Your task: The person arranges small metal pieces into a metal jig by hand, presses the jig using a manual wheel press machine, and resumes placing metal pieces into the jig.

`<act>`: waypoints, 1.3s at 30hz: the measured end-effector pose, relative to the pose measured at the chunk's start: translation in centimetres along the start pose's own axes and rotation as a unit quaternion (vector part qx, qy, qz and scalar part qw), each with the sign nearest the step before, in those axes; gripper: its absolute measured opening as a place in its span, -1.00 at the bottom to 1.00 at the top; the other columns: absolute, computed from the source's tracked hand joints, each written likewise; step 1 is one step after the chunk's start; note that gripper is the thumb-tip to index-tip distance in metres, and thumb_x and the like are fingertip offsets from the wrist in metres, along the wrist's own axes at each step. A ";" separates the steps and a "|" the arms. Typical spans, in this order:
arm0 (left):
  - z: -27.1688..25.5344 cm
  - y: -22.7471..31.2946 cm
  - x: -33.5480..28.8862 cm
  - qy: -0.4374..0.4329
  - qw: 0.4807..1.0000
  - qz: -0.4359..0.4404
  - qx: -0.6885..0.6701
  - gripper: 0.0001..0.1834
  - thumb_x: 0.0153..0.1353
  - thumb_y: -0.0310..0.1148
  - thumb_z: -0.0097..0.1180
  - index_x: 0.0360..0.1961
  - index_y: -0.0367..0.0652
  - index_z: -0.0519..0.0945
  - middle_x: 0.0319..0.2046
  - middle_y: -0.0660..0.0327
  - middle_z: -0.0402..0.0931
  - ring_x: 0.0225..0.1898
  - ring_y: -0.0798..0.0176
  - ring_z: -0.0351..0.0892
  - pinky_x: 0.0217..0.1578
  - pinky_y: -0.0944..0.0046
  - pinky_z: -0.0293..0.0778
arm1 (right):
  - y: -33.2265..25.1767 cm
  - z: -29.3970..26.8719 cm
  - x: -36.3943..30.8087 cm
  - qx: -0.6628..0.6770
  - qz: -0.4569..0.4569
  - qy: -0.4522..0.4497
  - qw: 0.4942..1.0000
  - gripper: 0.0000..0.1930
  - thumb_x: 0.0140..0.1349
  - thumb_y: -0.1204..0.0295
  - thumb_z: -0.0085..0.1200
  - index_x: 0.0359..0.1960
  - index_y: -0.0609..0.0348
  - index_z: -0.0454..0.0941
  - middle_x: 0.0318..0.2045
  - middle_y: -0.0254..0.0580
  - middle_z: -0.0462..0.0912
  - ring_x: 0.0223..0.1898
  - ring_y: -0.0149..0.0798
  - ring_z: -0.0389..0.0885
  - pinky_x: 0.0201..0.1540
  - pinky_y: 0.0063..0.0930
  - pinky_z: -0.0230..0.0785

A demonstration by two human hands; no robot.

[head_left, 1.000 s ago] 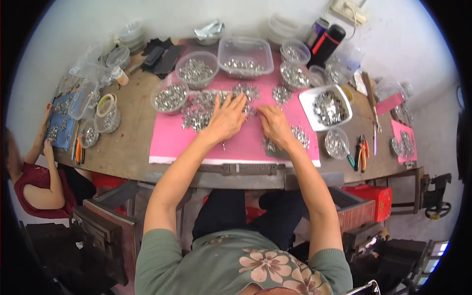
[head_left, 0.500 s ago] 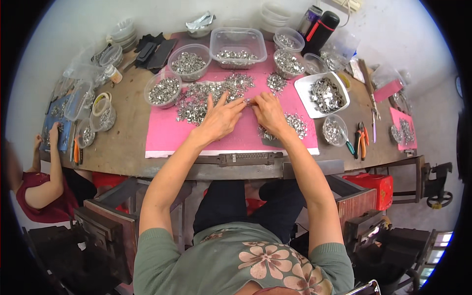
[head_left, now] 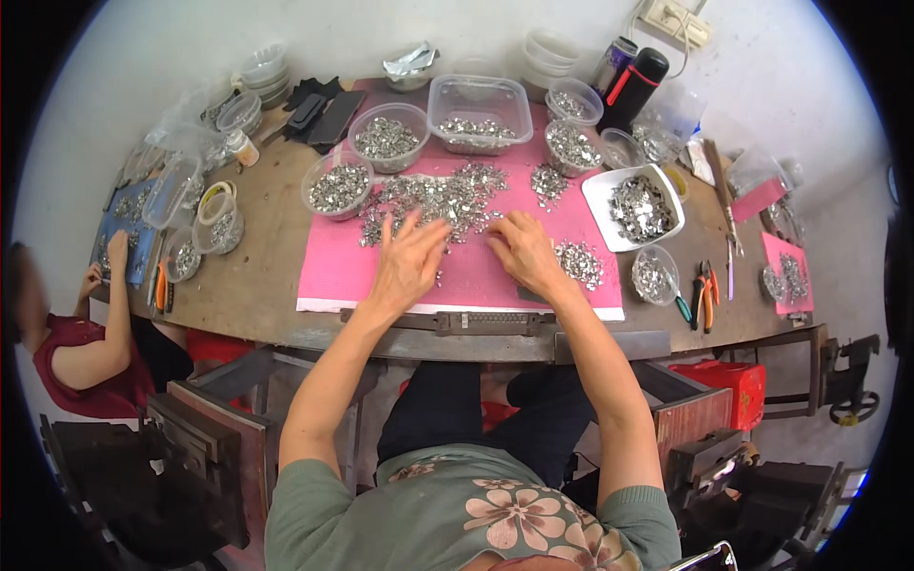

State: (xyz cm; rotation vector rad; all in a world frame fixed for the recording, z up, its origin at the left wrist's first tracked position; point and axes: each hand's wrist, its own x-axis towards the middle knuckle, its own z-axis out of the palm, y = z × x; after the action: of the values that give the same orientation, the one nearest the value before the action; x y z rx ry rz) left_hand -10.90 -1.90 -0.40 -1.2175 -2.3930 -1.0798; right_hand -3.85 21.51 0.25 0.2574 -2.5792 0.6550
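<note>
A broad heap of small shiny metal pieces [head_left: 433, 202] lies on the pink mat [head_left: 381, 285]. At its near edge my left hand [head_left: 409, 265] is open, fingers spread and pointing away from me, palm down over the mat. My right hand [head_left: 526, 252] is to the right of the heap, its fingers bent down and drawn together; whatever is between the fingertips is too small to make out. A smaller pile of metal pieces [head_left: 579, 265] lies right of my right wrist. Beyond that hand sits another small pile [head_left: 547, 186].
Clear plastic tubs of metal pieces [head_left: 388, 138] line the mat's far side, with a white square dish [head_left: 596, 211] at right. Pliers [head_left: 705, 297] and a black flask [head_left: 636, 90] stand farther right. A co-worker [head_left: 95, 347] handles pieces on a blue mat [head_left: 130, 233] at far left.
My left hand has drawn back from the heap and away from my right hand, so the gap between them is wider. The whole view has shifted slightly.
</note>
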 end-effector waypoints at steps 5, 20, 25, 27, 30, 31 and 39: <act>-0.2 1.7 -0.7 -0.050 0.998 0.026 -0.018 -0.77 0.27 -0.33 0.28 -0.06 -0.06 0.75 -0.02 0.26 0.72 0.26 -0.01 0.45 0.41 -0.25 -0.05 | 2.2 2.4 2.4 0.055 0.026 -0.011 0.998 -0.92 0.20 0.51 0.20 -0.32 0.25 0.58 -0.32 -0.01 0.56 -0.19 0.11 0.56 -0.12 -0.05 0.44; 0.3 -1.0 2.4 -0.185 0.972 0.078 0.119 -0.39 0.46 0.12 -0.08 0.33 -0.02 0.53 0.44 0.31 0.32 0.54 -0.31 -0.08 0.34 -0.69 -0.46 | 2.0 1.8 3.4 0.051 0.005 -0.008 0.999 -0.88 0.20 0.51 0.23 -0.26 0.24 0.60 -0.31 0.01 0.57 -0.24 0.11 0.60 -0.16 -0.09 0.49; 0.6 -1.3 4.1 -0.209 0.965 0.079 0.134 -0.33 0.44 0.13 -0.06 0.41 -0.05 0.41 0.48 0.23 0.25 0.54 -0.30 -0.07 0.35 -0.68 -0.39 | 3.1 0.3 3.9 0.077 0.062 -0.016 0.995 -0.89 0.20 0.50 0.23 -0.27 0.24 0.61 -0.30 0.00 0.58 -0.25 0.07 0.63 -0.17 -0.12 0.50; 1.0 -1.4 3.8 -0.189 0.970 0.082 0.132 -0.30 0.43 0.13 -0.05 0.44 -0.07 0.36 0.49 0.16 0.20 0.54 -0.30 -0.07 0.36 -0.66 -0.36 | 3.0 -0.9 3.3 0.080 0.073 -0.038 0.993 -0.89 0.20 0.50 0.23 -0.29 0.26 0.61 -0.31 0.01 0.59 -0.25 0.06 0.64 -0.17 -0.13 0.50; 1.8 -1.4 4.7 -0.172 0.971 0.079 0.144 -0.20 0.40 0.15 0.01 0.51 -0.08 0.21 0.52 -0.01 0.08 0.54 -0.29 -0.06 0.40 -0.59 -0.29 | 3.0 -1.6 2.5 0.083 0.078 -0.112 0.987 -0.88 0.19 0.50 0.23 -0.29 0.29 0.60 -0.31 0.03 0.59 -0.25 0.09 0.64 -0.16 -0.11 0.50; 2.5 -1.7 5.2 -0.173 0.970 0.079 0.153 -0.19 0.39 0.14 0.03 0.51 -0.08 0.19 0.52 -0.02 0.07 0.54 -0.29 -0.05 0.40 -0.57 -0.27 | 3.0 -1.5 2.6 0.082 0.077 -0.112 0.987 -0.88 0.19 0.50 0.23 -0.29 0.29 0.60 -0.31 0.03 0.59 -0.25 0.09 0.64 -0.16 -0.11 0.50; 6.8 -3.9 10.0 -0.135 0.978 0.084 0.139 -0.29 0.37 0.02 0.13 0.44 -0.08 0.32 0.40 -0.06 0.29 0.48 -0.25 0.13 0.44 -0.36 -0.02 | 4.6 1.2 5.4 0.045 0.080 -0.032 0.995 -0.87 0.17 0.50 0.22 -0.30 0.29 0.58 -0.28 0.08 0.60 -0.22 0.17 0.63 -0.12 -0.04 0.48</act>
State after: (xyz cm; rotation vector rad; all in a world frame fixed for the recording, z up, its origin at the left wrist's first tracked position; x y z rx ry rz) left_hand -19.45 7.38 -1.99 -1.5076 -2.4704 -0.5368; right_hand -10.34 24.61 0.01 0.1014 -2.6542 0.8362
